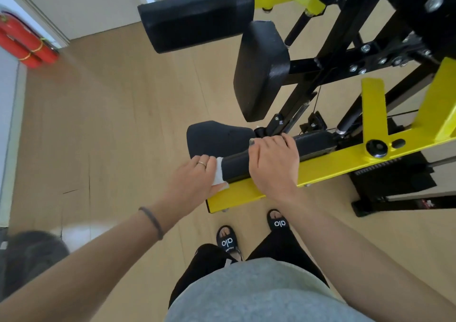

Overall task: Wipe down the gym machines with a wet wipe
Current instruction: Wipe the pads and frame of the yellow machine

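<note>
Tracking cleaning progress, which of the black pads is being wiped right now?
The lowest pad, on the yellow beam: the left hand presses the wipe on its end; the two upper pads are untouched.

White wet wipe (219,171) (crumpled) pressed against the end of the machine's black pad (237,165).

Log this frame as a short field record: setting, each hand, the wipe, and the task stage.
setting: yellow and black gym machine on a wood floor
left hand: presses the wet wipe against the end of the black roller pad
right hand: grips the roller pad from above
wipe: white, crumpled, mostly hidden under the fingers
stage: wiping under way
</note>
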A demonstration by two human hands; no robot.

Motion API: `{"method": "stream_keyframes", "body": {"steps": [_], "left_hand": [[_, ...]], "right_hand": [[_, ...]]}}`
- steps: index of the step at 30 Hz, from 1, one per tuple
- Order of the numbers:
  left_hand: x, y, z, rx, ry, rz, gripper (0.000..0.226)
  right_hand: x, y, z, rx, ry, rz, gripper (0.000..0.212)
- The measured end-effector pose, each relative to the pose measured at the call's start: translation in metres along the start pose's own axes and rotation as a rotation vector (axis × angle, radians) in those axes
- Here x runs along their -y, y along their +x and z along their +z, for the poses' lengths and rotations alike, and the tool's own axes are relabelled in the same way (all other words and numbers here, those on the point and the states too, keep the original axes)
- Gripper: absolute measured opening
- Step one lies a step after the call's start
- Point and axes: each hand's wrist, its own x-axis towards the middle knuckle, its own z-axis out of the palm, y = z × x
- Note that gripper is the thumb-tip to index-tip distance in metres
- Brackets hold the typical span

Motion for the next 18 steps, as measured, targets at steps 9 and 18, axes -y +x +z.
{"method": "stream_keyframes", "body": {"steps": [9,18], "left_hand": [[0.017,-0.016,0.011,-0.069,-0.088,0.029,0.064],[0.009,-0.011,0.012,-0.083,-0.124,-0.019,0.068]], "right_hand": [[0.005,-0.002,0.006,-0.092,-0.032,0.048,0.051],[0.009,0.000,0.006,-0.086,-0.100,0.066,0.050]]}}
